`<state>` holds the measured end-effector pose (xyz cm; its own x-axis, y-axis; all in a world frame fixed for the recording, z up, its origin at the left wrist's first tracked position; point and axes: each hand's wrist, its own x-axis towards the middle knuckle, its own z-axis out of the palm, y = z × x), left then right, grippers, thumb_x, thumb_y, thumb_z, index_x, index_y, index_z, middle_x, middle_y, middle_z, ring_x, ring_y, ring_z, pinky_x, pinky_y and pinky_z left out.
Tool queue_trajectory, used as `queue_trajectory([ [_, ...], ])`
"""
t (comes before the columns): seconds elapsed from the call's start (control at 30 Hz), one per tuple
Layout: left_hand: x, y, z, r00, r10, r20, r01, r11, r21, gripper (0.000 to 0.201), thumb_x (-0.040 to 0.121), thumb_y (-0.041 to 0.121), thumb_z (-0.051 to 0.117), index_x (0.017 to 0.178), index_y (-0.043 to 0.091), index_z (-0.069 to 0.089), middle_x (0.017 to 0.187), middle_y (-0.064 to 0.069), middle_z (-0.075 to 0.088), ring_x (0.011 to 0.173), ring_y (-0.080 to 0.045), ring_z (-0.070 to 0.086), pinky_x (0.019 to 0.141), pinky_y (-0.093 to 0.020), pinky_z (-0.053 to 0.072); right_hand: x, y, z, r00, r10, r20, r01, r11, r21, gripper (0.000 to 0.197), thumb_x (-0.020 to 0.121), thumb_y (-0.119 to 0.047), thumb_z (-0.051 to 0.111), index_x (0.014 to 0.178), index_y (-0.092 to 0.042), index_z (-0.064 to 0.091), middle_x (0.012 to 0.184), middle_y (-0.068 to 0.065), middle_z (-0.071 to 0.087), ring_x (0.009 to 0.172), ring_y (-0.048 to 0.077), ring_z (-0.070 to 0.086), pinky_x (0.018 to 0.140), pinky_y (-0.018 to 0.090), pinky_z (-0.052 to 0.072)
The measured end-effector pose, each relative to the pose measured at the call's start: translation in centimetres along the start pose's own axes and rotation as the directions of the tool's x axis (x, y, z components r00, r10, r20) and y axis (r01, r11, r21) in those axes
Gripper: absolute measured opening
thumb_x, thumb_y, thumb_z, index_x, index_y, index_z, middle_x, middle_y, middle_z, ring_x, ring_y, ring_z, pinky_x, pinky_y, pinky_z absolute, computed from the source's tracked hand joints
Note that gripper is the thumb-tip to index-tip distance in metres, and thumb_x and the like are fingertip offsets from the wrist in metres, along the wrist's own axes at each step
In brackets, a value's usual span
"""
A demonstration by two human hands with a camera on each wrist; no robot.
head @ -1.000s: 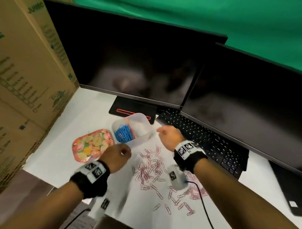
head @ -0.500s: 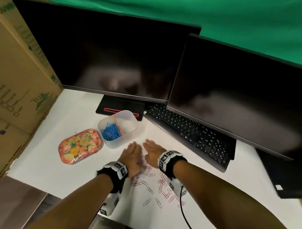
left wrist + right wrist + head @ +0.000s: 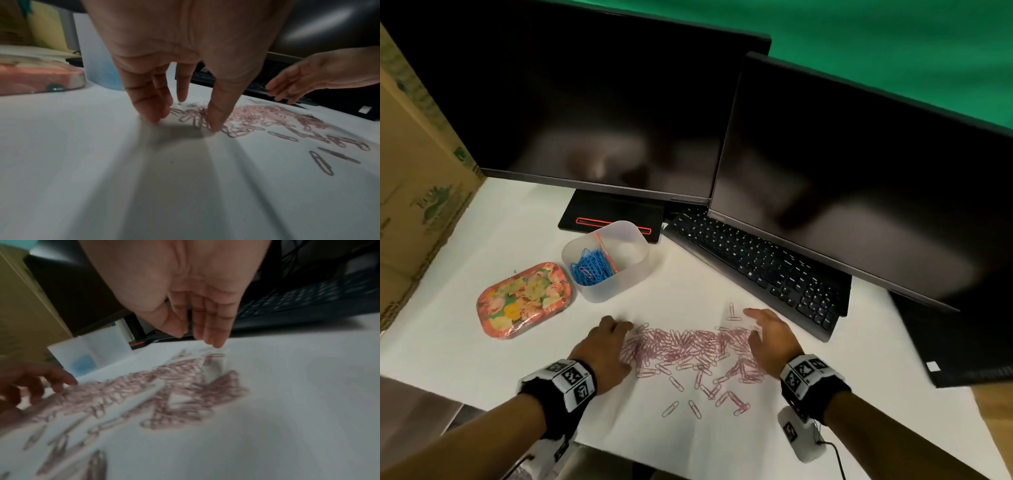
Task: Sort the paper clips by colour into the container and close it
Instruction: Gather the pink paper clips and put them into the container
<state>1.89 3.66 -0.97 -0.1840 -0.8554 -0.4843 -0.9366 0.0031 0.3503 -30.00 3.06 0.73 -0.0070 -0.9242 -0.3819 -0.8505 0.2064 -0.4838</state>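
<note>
The pink paper clips (image 3: 688,346) lie in a loose band across the lower middle of the head view, its long axis running left to right; single clips point every way, with strays toward the bottom edge. Half a second ago your hands sat close together on the pile — now your left hand (image 3: 604,353) and right hand (image 3: 770,339) stand apart at its two ends, fingers relaxed and holding nothing. I judge you are set to rake the band together for a scoop. The container (image 3: 606,260), above and left of the band, already holds the blue clips (image 3: 590,267) left of its pink divider (image 3: 604,251); the right half looks empty. The floral lid (image 3: 524,299) lies just left of it, so closing is not yet done.

In the left wrist view your fingertips (image 3: 154,116) press the white paper (image 3: 82,162) at the band's near end, grasping no clip.

The right wrist view is blurred — your fingers (image 3: 211,331) hang straight together above the far end, holding nothing.
</note>
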Motion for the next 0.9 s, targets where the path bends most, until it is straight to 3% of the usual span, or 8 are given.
queue_trajectory([
  [0.13, 0.1, 2.6, 1.3, 0.999, 0.043, 0.029, -0.041, 0.996, -0.075, 0.060, 0.078, 0.032, 0.062, 0.134, 0.026, 0.040, 0.122, -0.003, 0.038, 0.107, -0.026, 0.060, 0.095, -0.034, 0.049, -0.7, 1.5, 0.6, 0.972, 0.225, 0.067, -0.218, 0.971, -0.097, 0.066, 0.089, -0.011, 0.049, 0.150, -0.016, 0.024, 0.158, 0.006, 0.019, 0.145, 0.025, 0.020, 0.118, 0.036, 0.025],
  [0.23, 0.7, 5.1, 2.4, 0.991, 0.118, 0.056, -0.112, 0.989, -0.101, 0.057, 0.081, 0.023, 0.059, 0.136, 0.026, 0.041, 0.124, -0.003, 0.039, 0.108, -0.028, 0.059, 0.097, -0.033, 0.047, -1.6, 0.4, 2.1, 0.977, 0.183, 0.110, -0.166, 0.975, -0.151, 0.070, 0.091, -0.009, 0.047, 0.152, -0.012, 0.012, 0.162, 0.011, -0.001, 0.149, 0.029, 0.003, 0.120, 0.037, 0.015],
  [0.37, 1.4, 7.4, 3.1, 0.969, 0.232, 0.090, -0.217, 0.965, -0.150, 0.064, 0.082, 0.020, 0.062, 0.141, 0.027, 0.038, 0.128, -0.003, 0.040, 0.114, -0.027, 0.057, 0.100, -0.030, 0.044, -2.7, -1.8, 3.9, 0.973, 0.053, 0.225, -0.032, 0.995, -0.094, 0.077, 0.091, -0.001, 0.039, 0.154, -0.021, -0.001, 0.160, -0.007, -0.014, 0.149, 0.016, -0.009, 0.119, 0.032, 0.003],
  [0.47, 1.4, 7.5, 2.2, 0.964, 0.249, 0.092, -0.239, 0.965, -0.105, 0.068, 0.077, 0.030, 0.070, 0.137, 0.027, 0.038, 0.129, -0.001, 0.041, 0.113, -0.023, 0.057, 0.096, -0.030, 0.047, -3.2, -2.3, 3.9, 0.958, -0.109, 0.267, 0.099, 0.994, 0.049, 0.070, 0.092, 0.000, 0.040, 0.154, -0.020, 0.015, 0.162, -0.005, 0.008, 0.148, 0.012, 0.011, 0.118, 0.022, 0.011],
  [0.57, 0.3, 6.1, 0.4, 0.971, 0.189, 0.144, -0.197, 0.980, 0.037, 0.055, 0.068, 0.049, 0.072, 0.111, 0.031, 0.044, 0.111, 0.007, 0.050, 0.092, -0.016, 0.057, 0.078, -0.027, 0.046, -3.2, -1.4, 2.1, 0.990, -0.053, 0.129, 0.030, 0.984, 0.177, 0.051, 0.089, -0.004, 0.048, 0.138, -0.019, 0.049, 0.139, -0.002, 0.053, 0.128, 0.015, 0.049, 0.107, 0.021, 0.038],
  [0.67, -1.0, 5.1, -0.1, 0.918, 0.140, 0.372, -0.247, 0.934, 0.257, 0.044, 0.067, 0.060, 0.071, 0.090, 0.025, 0.056, 0.090, 0.008, 0.057, 0.079, -0.014, 0.053, 0.069, -0.026, 0.041, -3.7, 0.2, 0.1, 0.979, -0.105, 0.176, 0.123, 0.988, -0.096, 0.021, 0.087, -0.018, 0.053, 0.098, -0.020, 0.071, 0.102, -0.002, 0.072, 0.094, 0.014, 0.066, 0.083, 0.022, 0.052],
  [0.83, -1.9, 6.3, 2.5, 0.831, 0.152, 0.534, -0.347, 0.893, 0.286, 0.035, 0.074, 0.052, 0.071, 0.076, 0.017, 0.067, 0.073, 0.005, 0.061, 0.068, -0.015, 0.057, 0.065, -0.025, 0.046, -6.1, -0.2, 2.3, 0.699, -0.043, 0.714, 0.365, 0.880, -0.304, 0.027, 0.087, -0.023, 0.051, 0.091, -0.008, 0.074, 0.099, 0.006, 0.073, 0.092, 0.020, 0.066, 0.086, 0.030, 0.053],
  [0.9, -1.5, 7.2, 2.9, 0.844, 0.171, 0.508, -0.342, 0.901, 0.265, 0.030, 0.076, 0.047, 0.070, 0.070, 0.019, 0.064, 0.075, 0.002, 0.062, 0.072, -0.017, 0.061, 0.067, -0.025, 0.046, -5.9, -0.8, 3.4, 0.677, 0.033, 0.735, 0.363, 0.854, -0.373, 0.028, 0.085, -0.020, 0.049, 0.089, -0.001, 0.070, 0.097, 0.011, 0.071, 0.088, 0.025, 0.064, 0.080, 0.033, 0.053],
])
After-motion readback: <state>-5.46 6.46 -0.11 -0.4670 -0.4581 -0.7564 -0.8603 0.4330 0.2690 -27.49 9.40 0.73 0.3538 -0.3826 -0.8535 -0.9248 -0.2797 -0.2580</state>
